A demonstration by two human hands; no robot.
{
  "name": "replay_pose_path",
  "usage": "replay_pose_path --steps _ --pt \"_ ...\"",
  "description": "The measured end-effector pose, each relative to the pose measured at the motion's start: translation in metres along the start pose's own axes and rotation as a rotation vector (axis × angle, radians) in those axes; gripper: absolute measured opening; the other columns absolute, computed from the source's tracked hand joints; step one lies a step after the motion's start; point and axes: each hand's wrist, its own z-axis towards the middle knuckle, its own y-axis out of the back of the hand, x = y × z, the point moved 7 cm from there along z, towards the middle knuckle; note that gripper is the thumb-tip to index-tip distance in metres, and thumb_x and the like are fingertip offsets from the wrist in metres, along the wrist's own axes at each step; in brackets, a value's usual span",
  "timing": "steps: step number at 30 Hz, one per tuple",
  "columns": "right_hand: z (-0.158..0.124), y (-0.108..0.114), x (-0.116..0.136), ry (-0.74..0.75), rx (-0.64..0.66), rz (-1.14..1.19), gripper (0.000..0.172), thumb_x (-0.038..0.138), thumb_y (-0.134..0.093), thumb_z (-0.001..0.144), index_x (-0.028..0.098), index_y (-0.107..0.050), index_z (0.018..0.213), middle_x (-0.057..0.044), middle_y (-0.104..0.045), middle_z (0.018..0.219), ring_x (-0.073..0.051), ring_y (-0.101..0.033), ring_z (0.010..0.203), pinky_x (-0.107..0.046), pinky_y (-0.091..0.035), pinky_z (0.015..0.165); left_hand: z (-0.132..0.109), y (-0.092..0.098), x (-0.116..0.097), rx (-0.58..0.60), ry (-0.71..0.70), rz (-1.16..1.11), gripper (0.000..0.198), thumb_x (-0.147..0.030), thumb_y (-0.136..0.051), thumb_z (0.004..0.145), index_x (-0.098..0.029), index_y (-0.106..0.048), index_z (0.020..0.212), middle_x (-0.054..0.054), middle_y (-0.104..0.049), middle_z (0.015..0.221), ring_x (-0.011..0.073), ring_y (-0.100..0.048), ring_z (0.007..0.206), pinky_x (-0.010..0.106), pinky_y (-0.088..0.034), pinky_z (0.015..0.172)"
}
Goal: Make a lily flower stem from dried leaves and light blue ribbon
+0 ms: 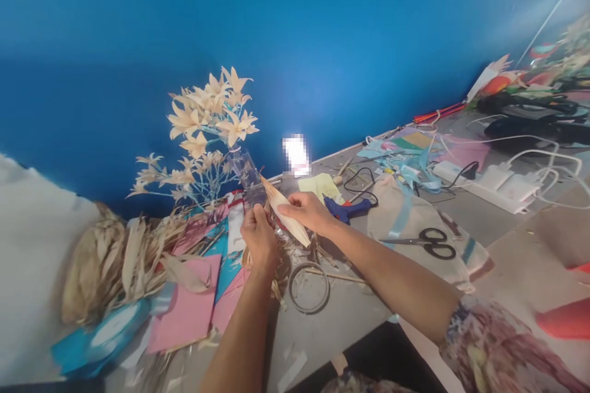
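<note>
My right hand [306,212] pinches a long pale dried corn husk [290,224] between thumb and fingers, its narrow end pointing up and left. Close beside it, my left hand [259,236] is closed with the thumb uppermost; whatever it holds, if anything, is hidden. Just behind the left hand stands a clear plastic bottle [244,166], with cream-coloured flowers [212,104] rising above it on light blue stems. I cannot tell whether the left hand touches the bottle. A second, smaller bunch of similar flowers [184,173] is lower on the left.
Dried husks [96,264] and pink card [184,313] lie at left, near a blue ribbon roll [113,328]. A grey ring [308,287] is in front of my hands. To the right are a blue glue gun [346,210], scissors [433,243] and a white power strip [488,187].
</note>
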Motion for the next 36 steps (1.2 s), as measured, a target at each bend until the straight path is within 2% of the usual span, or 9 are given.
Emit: replay_pose_path --steps 2,4,6,15,19,22,25,30,36 --pt "0.0 -0.003 0.01 0.056 0.127 -0.248 0.032 0.043 -0.052 0.086 0.016 -0.056 0.07 0.003 -0.049 0.062 -0.011 -0.042 0.057 -0.022 -0.027 0.051 -0.002 0.002 -0.035 0.024 -0.368 0.27 0.013 -0.029 -0.054 0.087 -0.018 -0.061 0.083 0.005 -0.062 0.084 0.0206 -0.057 0.083 0.036 -0.045 0.081" --pt "-0.002 -0.004 0.019 0.106 0.251 -0.405 0.02 0.032 -0.056 0.082 0.016 -0.06 0.07 0.0 -0.055 0.064 -0.011 -0.044 0.058 -0.023 -0.027 0.051 -0.013 -0.013 -0.059 0.237 -0.695 0.471 0.016 -0.022 -0.05 0.088 -0.018 -0.063 0.096 0.01 -0.066 0.104 0.025 -0.057 0.103 0.043 -0.04 0.095" --pt "-0.003 0.001 0.028 0.131 0.307 -0.463 0.013 0.027 -0.063 0.075 0.016 -0.061 0.067 -0.002 -0.059 0.064 -0.013 -0.046 0.057 -0.024 -0.027 0.052 -0.021 -0.026 -0.064 0.455 -0.796 0.545 0.022 -0.018 -0.044 0.09 -0.019 -0.064 0.101 0.011 -0.068 0.104 0.0254 -0.058 0.103 0.044 -0.039 0.098" --pt "0.006 0.045 0.043 0.095 0.501 -0.515 0.025 0.036 -0.074 0.071 0.018 -0.064 0.056 0.005 -0.053 0.05 -0.009 -0.041 0.047 -0.024 -0.027 0.047 -0.019 -0.031 -0.044 0.606 -0.245 0.175 0.03 -0.026 -0.067 0.078 -0.024 -0.073 0.107 0.008 -0.072 0.092 0.0222 -0.064 0.079 0.028 -0.047 0.07" --pt "0.024 0.124 0.008 -0.189 0.339 -0.549 0.017 0.032 -0.068 0.083 0.016 -0.074 0.082 -0.001 -0.07 0.077 -0.015 -0.063 0.071 -0.023 -0.046 0.06 -0.007 -0.022 -0.038 0.463 -0.221 0.24 0.021 -0.029 -0.064 0.076 -0.023 -0.076 0.092 0.005 -0.07 0.077 0.0207 -0.058 0.066 0.026 -0.042 0.06" --pt "0.027 0.187 -0.033 -0.346 0.215 -0.669 0.029 0.034 -0.06 0.094 0.016 -0.062 0.117 -0.009 -0.063 0.118 -0.022 -0.064 0.099 -0.038 -0.055 0.084 0.002 -0.016 -0.029 0.35 -0.163 0.274 0.019 -0.033 -0.062 0.075 -0.02 -0.076 0.08 0.004 -0.068 0.07 0.0196 -0.055 0.061 0.025 -0.039 0.055" --pt "0.019 0.227 -0.079 -0.474 0.158 -0.779 0.034 0.033 -0.061 0.093 0.015 -0.059 0.123 -0.011 -0.06 0.123 -0.023 -0.062 0.105 -0.041 -0.054 0.087 0.004 -0.01 -0.023 0.253 -0.095 0.285 0.02 -0.036 -0.063 0.073 -0.019 -0.073 0.072 0.002 -0.062 0.06 0.0179 -0.052 0.057 0.025 -0.036 0.051" --pt "0.007 0.243 -0.135 -0.537 0.209 -0.837 0.031 0.033 -0.059 0.095 0.018 -0.06 0.122 -0.008 -0.06 0.125 -0.023 -0.062 0.105 -0.041 -0.054 0.087 0.002 -0.011 -0.009 0.237 -0.016 0.252 0.023 -0.04 -0.064 0.073 -0.019 -0.071 0.07 -0.002 -0.052 0.05 0.0156 -0.048 0.051 0.023 -0.033 0.047" --pt "0.015 0.242 -0.16 -0.568 0.41 -0.85 0.031 0.033 -0.06 0.094 0.016 -0.06 0.12 -0.008 -0.061 0.122 -0.023 -0.063 0.102 -0.041 -0.055 0.085 0.004 -0.011 0.006 0.205 0.058 0.144 0.021 -0.038 -0.066 0.07 -0.018 -0.071 0.075 -0.002 -0.051 0.048 0.0156 -0.046 0.049 0.023 -0.032 0.045"
